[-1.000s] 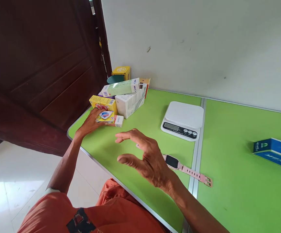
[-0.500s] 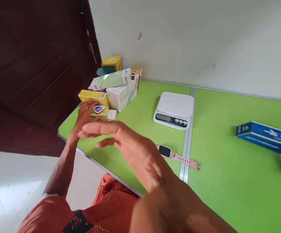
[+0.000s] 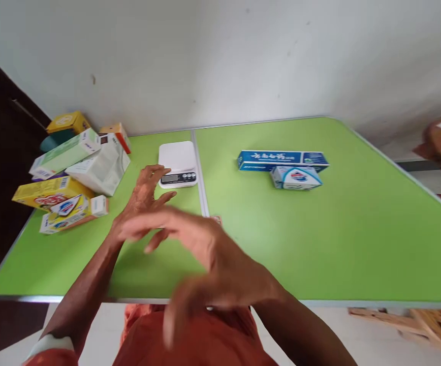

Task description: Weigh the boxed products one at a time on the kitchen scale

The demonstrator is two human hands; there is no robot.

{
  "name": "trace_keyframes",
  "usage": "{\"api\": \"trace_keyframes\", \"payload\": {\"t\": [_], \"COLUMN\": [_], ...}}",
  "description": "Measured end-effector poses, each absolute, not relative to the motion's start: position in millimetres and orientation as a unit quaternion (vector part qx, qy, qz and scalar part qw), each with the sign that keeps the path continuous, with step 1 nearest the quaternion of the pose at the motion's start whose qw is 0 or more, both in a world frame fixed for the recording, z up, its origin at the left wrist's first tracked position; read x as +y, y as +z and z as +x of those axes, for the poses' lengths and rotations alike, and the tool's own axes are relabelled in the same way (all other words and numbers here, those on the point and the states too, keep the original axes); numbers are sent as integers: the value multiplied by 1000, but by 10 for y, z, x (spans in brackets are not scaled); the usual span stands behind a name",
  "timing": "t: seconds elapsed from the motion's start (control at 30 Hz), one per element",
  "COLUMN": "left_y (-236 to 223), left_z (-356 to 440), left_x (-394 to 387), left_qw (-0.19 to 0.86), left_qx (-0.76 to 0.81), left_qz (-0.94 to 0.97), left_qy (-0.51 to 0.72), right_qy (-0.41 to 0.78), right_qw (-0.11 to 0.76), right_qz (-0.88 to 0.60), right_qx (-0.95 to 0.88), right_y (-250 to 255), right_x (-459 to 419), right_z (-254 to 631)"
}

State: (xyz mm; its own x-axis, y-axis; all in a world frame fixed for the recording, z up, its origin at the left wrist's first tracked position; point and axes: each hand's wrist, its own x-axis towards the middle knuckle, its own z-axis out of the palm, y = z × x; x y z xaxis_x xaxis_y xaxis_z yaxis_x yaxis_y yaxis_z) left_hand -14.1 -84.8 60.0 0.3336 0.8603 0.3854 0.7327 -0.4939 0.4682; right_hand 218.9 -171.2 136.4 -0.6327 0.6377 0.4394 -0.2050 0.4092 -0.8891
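Observation:
My left hand (image 3: 144, 195) hovers at the lower left corner of a white digital kitchen scale (image 3: 178, 157). Its fingers are spread and hold nothing; whether a fingertip touches the scale I cannot tell. Closer to the camera, my right hand (image 3: 201, 249) reaches across to the left over the table, fingers apart, empty and blurred. Most of the pink-strapped watch is hidden behind that hand; only its buckle end (image 3: 217, 219) shows. The scale's platform carries nothing.
At left is a pile of boxes: a yellow box (image 3: 49, 192), a yellow-and-white soap box (image 3: 66, 212), a white box (image 3: 109, 165) and a green-and-white box (image 3: 68, 152). A blue box (image 3: 270, 158) and a white-and-blue soap box (image 3: 296, 177) lie right of the scale on the green table (image 3: 357, 229).
My left hand has left the yellow boxes and moved right to the scale. The view has swung right, bringing the blue box and soap box fully in. My right hand remains open.

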Motion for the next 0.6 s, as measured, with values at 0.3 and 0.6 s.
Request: {"api": "trace_keyframes", "payload": {"t": [0.3, 0.6], "left_y": [324, 26], "left_z": [1465, 2717], "left_x": [-158, -112], "left_qw": [262, 349], "left_qx": [370, 386], "left_qz": [851, 828], "left_qy": [265, 208], "right_qy": [66, 105], "right_qw": [640, 592], "right_qz": [-643, -717], "right_qx": [-416, -353], "right_y": [259, -262], "right_x": [-916, -569], "right_z": [4216, 4755]}}
